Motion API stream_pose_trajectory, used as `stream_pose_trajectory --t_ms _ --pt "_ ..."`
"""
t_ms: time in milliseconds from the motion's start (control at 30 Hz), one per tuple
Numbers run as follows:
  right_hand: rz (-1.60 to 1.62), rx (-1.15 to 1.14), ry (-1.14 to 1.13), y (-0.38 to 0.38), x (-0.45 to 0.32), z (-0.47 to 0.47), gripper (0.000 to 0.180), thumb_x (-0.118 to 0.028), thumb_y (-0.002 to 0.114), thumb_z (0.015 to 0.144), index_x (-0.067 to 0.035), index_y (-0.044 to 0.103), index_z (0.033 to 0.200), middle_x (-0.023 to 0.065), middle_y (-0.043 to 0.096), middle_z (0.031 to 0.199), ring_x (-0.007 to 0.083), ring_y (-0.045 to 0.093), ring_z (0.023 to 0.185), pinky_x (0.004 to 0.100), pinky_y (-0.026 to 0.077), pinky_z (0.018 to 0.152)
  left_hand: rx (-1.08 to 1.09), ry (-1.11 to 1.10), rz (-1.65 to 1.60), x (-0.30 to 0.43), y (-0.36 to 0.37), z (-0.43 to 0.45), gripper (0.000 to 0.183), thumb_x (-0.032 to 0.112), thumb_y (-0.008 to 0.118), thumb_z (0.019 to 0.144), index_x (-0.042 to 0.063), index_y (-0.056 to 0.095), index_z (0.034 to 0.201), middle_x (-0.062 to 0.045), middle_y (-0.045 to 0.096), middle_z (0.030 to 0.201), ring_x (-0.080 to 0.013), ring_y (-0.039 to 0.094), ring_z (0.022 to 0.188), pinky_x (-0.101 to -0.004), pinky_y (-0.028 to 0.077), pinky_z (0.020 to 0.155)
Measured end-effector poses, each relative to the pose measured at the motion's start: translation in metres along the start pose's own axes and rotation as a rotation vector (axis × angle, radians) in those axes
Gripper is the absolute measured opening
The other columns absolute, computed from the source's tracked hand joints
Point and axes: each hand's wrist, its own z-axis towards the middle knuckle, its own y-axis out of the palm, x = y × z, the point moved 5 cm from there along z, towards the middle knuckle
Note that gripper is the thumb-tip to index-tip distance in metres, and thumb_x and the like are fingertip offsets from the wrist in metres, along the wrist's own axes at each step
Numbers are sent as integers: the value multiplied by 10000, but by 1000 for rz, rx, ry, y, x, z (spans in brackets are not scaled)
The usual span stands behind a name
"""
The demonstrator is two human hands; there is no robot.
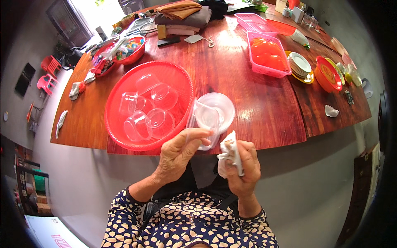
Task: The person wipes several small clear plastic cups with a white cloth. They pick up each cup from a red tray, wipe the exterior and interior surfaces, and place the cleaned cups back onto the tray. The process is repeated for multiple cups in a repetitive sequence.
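My left hand (pixel 178 155) grips a clear plastic container (pixel 203 119) by its near side, tilted above the table's front edge. Crumpled white tissue or cloth (pixel 229 156) is bunched in my right hand (pixel 246 167), just right of that container. Behind the held container, a translucent white plastic bowl (pixel 228 104) stands on the wooden table. To the left lies a round red plastic tray (pixel 124 82) with a ridged rim, bearing several clear plastic cups (pixel 159 122), some overlapping.
Red basins (pixel 136 55) with small packets stand at the back left. Folded cloths (pixel 183 18) are stacked at the back. A pink basket (pixel 269 71) of orange items stands at right, near stacked white plates (pixel 301 63) and a red-orange bowl (pixel 327 74). A crumpled tissue (pixel 331 111) lies far right.
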Motion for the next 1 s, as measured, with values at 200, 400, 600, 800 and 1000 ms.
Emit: stream_pose_trajectory --t_ms 200,400,600,800,1000 --pt "-382 -219 -351 43 -28 5 395 -40 738 645 19 668 1029 96 619 1003 269 593 817 374 527 704 4 -118 -171 -28 -4 -45 246 90 506 994 -28 564 1202 -95 624 1205 -102 549 1085 -252 435 966" --pt "-350 -305 -124 41 3 27 410 -38 710 680 -6 637 1082 134 626 1045 339 586 918 395 503 768 -39 -40 -36 -20 -2 -54 199 71 486 998 -3 629 1115 -90 666 1153 -110 606 1036 -251 472 927" --pt "-372 -460 -206 54 -10 24 431 -67 720 677 1 639 1095 139 634 1098 323 584 886 376 515 755 17 -46 34 -31 -10 -62 189 73 502 993 -7 619 1118 -60 676 1059 -98 603 986 -246 481 883" --pt "-468 -445 -426 74 -32 -12 382 -96 704 667 1 676 1035 117 635 1156 226 575 887 321 528 687 79 -141 -165 -47 -17 -69 253 120 515 997 0 553 1216 -19 628 1028 -71 555 968 -231 456 866" --pt "-317 -395 -271 64 -23 22 362 -28 721 640 -16 657 996 96 635 1070 296 568 877 377 491 757 -106 -182 -170 -43 -15 -71 200 96 516 991 9 607 1146 -59 659 1083 -95 585 1000 -249 468 898"
